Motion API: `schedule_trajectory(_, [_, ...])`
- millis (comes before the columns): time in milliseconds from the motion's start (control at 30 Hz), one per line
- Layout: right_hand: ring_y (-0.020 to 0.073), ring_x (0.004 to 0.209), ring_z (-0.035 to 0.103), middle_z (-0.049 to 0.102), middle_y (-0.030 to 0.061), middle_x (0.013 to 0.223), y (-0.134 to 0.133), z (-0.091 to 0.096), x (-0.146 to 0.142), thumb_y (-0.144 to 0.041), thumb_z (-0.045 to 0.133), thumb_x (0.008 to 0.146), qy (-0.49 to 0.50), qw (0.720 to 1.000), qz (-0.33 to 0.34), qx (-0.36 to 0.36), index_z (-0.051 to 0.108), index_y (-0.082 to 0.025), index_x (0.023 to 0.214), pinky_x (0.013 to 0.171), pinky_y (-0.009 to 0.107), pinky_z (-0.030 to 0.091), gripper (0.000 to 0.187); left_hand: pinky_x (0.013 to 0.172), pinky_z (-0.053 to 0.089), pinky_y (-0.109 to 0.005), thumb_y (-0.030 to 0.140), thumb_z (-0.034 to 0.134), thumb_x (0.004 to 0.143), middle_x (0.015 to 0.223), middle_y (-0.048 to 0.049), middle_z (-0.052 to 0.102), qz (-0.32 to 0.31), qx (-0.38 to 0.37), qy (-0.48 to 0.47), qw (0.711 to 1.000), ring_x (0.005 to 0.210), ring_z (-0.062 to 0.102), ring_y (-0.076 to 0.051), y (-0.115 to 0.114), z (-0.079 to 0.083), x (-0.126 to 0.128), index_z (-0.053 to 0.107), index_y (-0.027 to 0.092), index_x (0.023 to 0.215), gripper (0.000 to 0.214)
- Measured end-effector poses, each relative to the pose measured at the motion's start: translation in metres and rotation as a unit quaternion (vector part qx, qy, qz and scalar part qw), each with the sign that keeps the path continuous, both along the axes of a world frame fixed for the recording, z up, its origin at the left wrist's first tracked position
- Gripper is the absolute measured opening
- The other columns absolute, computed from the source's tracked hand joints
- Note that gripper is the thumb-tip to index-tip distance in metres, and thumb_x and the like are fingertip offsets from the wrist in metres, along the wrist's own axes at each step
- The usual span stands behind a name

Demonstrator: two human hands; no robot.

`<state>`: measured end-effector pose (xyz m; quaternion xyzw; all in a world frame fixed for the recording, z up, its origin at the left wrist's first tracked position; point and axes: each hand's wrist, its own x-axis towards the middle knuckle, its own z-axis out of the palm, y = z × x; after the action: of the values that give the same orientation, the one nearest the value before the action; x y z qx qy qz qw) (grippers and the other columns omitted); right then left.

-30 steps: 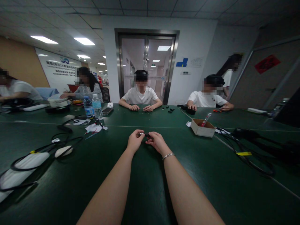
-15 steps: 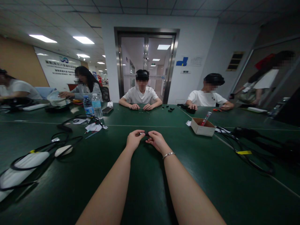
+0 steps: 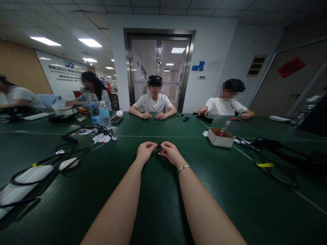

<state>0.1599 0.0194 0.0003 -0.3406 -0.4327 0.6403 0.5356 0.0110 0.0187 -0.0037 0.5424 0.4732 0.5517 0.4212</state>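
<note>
Both my forearms reach out over a dark green table (image 3: 158, 204). My left hand (image 3: 145, 152) and my right hand (image 3: 170, 152) meet at the table's middle, fingers curled in a pinch. Between their fingertips sits a small black part (image 3: 159, 145), held from both sides; its shape is too small to make out. A thin bracelet (image 3: 184, 167) circles my right wrist.
A small open cardboard box (image 3: 220, 137) with a red-capped tube stands to the right. Black cables (image 3: 270, 160) lie at right, more cables and white items (image 3: 38, 170) at left. Two water bottles (image 3: 100, 116) stand at back left. Several people sit along the far side.
My hands have closed together over the small part, hiding its pale end. A person standing at the far right has walked out of view.
</note>
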Motion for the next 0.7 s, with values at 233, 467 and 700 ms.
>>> schedule_trajectory(233, [0.0073, 0.050, 0.051, 0.053, -0.0046, 0.063, 0.000, 0.000, 0.000, -0.028, 0.082, 0.062, -0.013, 1.000, 0.004, 0.007, 0.057, -0.016, 0.073, 0.057, 0.027, 0.056, 0.030, 0.065, 0.049, -0.027, 0.035, 0.067, 0.074, 0.074, -0.0085, 0.069, 0.009, -0.007, 0.027, 1.000, 0.069, 0.064, -0.016, 0.001, -0.002, -0.001, 0.069, 0.011, 0.085, 0.026])
schedule_trajectory(467, [0.0074, 0.051, 0.052, 0.053, -0.0042, 0.064, 0.001, -0.002, 0.000, -0.029, 0.082, 0.063, -0.019, 1.000, 0.011, 0.019, 0.057, -0.015, 0.073, 0.058, 0.027, 0.056, 0.030, 0.062, 0.046, -0.027, 0.046, 0.059, 0.078, 0.074, -0.0077, 0.069, 0.027, -0.004, 0.098, 0.995, 0.066, 0.062, -0.016, 0.006, -0.008, -0.003, 0.068, 0.013, 0.083, 0.034])
schedule_trajectory(700, [0.0077, 0.052, 0.051, 0.052, -0.0043, 0.062, 0.001, -0.002, 0.000, -0.029, 0.082, 0.063, -0.032, 0.999, 0.019, 0.025, 0.057, -0.016, 0.072, 0.058, 0.027, 0.056, 0.030, 0.054, 0.039, -0.025, 0.053, 0.050, 0.082, 0.065, -0.0042, 0.064, 0.049, -0.013, 0.163, 0.985, 0.056, 0.056, -0.014, -0.006, 0.004, -0.001, 0.065, 0.014, 0.075, 0.042])
